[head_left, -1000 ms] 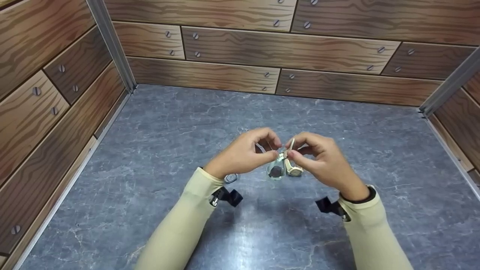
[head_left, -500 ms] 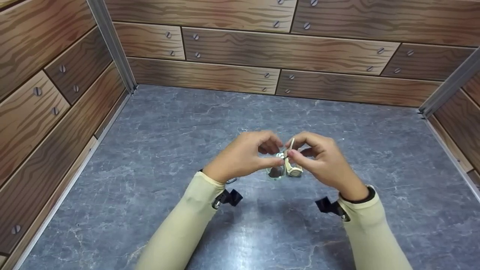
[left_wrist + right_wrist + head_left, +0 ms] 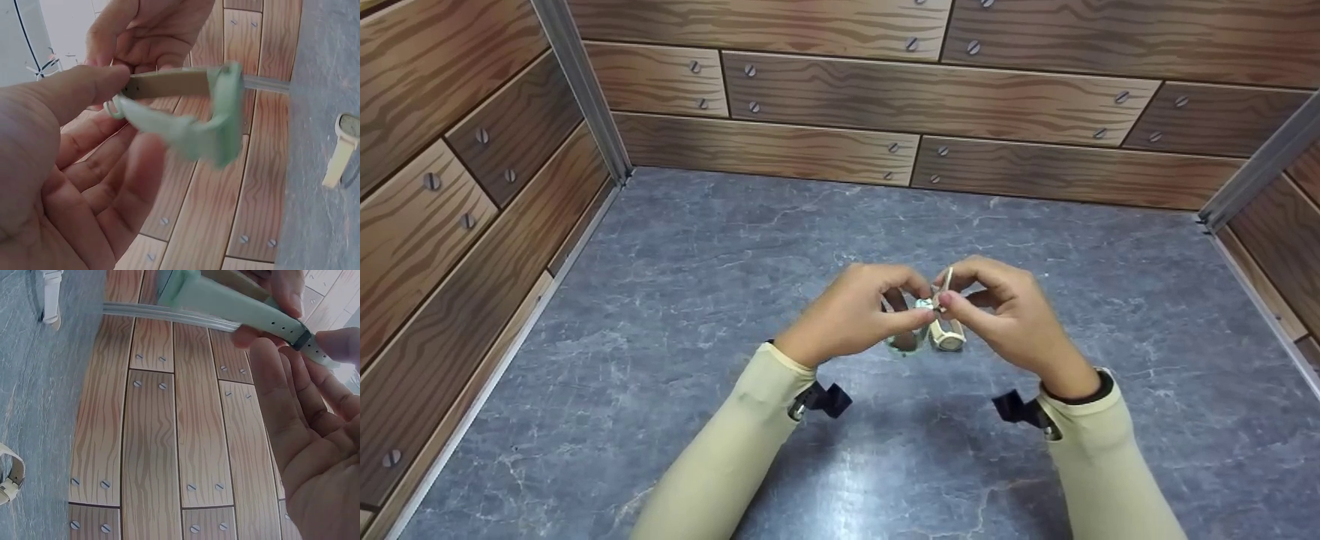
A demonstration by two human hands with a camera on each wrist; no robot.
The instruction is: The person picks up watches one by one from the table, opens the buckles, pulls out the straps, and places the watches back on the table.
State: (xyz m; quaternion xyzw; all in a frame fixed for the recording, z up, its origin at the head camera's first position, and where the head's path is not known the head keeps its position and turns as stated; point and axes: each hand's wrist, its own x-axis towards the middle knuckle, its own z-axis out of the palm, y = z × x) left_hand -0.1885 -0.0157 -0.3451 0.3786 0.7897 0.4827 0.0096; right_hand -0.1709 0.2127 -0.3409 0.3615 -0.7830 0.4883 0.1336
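A pale green wristwatch [image 3: 225,112] hangs between my two hands above the table, its strap joined in a loop; its case is blurred in the left wrist view. My left hand [image 3: 866,311] pinches the strap near the metal buckle [image 3: 115,107] with thumb and fingers. Facing it, my right hand [image 3: 1005,315] pinches the free strap end [image 3: 320,354], which has punched holes and passes through a dark keeper loop [image 3: 302,340]. In the head view, fingers cover most of the buckle area. Below the hands, a cream wristwatch [image 3: 949,341] lies on the table.
The table [image 3: 720,240] has a grey-blue marbled surface. Wood-print walls [image 3: 825,97] enclose the back and sides. A white-strapped watch [image 3: 52,295] and a cream watch [image 3: 11,481] lie on the table in the right wrist view.
My left hand has moved slightly right, closer to the right hand, and now grips the strap by the buckle. It hides the watch seen earlier beside the left wrist.
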